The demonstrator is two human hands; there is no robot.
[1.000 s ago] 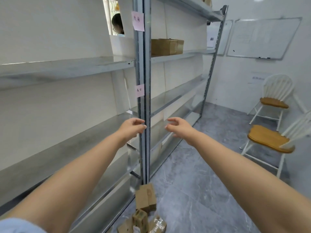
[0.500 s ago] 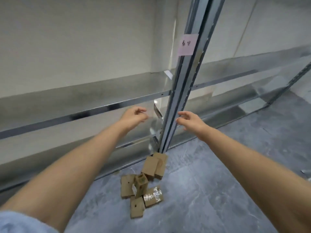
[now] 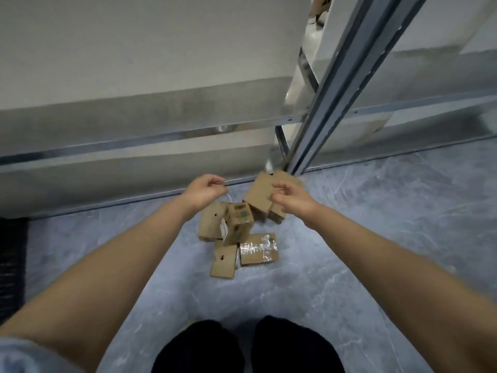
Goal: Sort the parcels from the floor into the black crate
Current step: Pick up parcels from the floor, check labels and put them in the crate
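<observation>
**Small cardboard parcels heaped at the foot of the shelf post, both hands empty above them**

Far left of the shelf post (image 3: 322, 117), at the frame edge, sits a dark ribbed thing (image 3: 12, 265); whether it is the black crate I cannot tell. Nearer the post, the left hand (image 3: 204, 192) hangs over the heap with fingers loosely curled, holding nothing. Below it on the floor (image 3: 376, 224) lie the parcels: a flat box (image 3: 211, 224), a printed box (image 3: 238, 223) standing on end against it, another flat box (image 3: 224, 261) further out from the post, and a taped parcel (image 3: 258, 249) beside that one. Closest to the post's foot, a larger box (image 3: 259, 196) leans tilted. The right hand (image 3: 291, 199) hovers in front of it, fingers bent and apart, gripping nothing; contact cannot be told.

All look like stiff, light cardboard, easily lifted one-handed. Pinch across the narrow sides. The glossy tape may be slippery, so take the taped parcel by its bare edges. The upright box looks likely to topple if nudged.
</observation>
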